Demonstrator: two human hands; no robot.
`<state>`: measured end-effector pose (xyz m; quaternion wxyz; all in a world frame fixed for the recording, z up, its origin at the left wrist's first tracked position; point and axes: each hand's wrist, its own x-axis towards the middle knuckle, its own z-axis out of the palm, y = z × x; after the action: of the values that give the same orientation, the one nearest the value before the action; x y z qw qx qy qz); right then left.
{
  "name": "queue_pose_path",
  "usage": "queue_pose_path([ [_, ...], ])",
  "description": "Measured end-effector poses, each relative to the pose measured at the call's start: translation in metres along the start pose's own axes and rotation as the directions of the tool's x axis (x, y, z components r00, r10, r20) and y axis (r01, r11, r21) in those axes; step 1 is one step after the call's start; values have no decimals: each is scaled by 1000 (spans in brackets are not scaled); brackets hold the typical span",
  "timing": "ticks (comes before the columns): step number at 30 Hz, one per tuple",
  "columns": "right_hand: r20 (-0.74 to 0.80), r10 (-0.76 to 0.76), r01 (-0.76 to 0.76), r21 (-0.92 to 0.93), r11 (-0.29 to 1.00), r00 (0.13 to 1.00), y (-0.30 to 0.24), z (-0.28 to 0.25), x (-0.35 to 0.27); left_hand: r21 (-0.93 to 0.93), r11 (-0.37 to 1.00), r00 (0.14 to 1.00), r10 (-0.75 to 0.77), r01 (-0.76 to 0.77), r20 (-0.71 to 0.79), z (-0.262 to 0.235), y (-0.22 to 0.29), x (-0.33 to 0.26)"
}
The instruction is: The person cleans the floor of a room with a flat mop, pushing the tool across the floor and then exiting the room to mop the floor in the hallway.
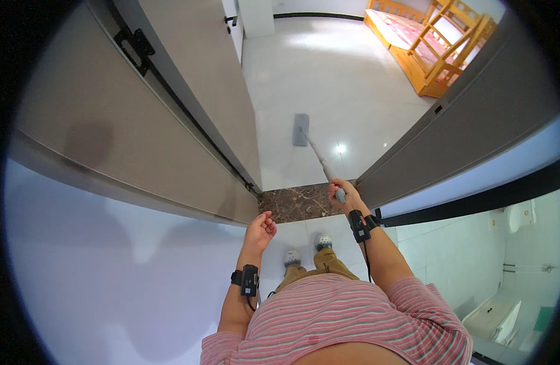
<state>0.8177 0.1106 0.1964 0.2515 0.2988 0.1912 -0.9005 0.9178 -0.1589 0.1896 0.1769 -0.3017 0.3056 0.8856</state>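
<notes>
My right hand (347, 196) is closed around the upper end of a grey flat mop's handle (322, 159). The pole slants forward and left through the doorway, down to the rectangular mop head (301, 129) lying on the pale tiled floor. My left hand (261, 232) is raised beside the left door frame, fingers curled loosely in, and nothing shows in it. Each forearm carries a black strapped-on device with a cable.
A brown marbled threshold (298, 204) crosses the doorway before my shoes. The grey door (207, 73) stands open on the left; the right jamb (450, 115) is close to my right hand. Beyond is a wooden bunk bed (420, 55) with a ladder. A tiled bathroom lies at lower right.
</notes>
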Motion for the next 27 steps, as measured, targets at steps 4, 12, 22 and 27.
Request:
queue_pose_path([
  [4,-60,-20,22,31,999,998,-21,-19,-23,-14,997,996,-72,73,59,8,-6,5],
  [12,-190,69,-47,114,992,979,-21,-29,-86,3,989,987,-146,147,70,25,-2,-7],
  [22,-217,18,-57,-171,984,976,49,-42,-109,31,979,979,-202,201,37,17,-4,-13],
  [27,-196,24,-75,-258,963,980,68,-27,-120,-4,976,975,-220,220,34,8,-9,-13],
])
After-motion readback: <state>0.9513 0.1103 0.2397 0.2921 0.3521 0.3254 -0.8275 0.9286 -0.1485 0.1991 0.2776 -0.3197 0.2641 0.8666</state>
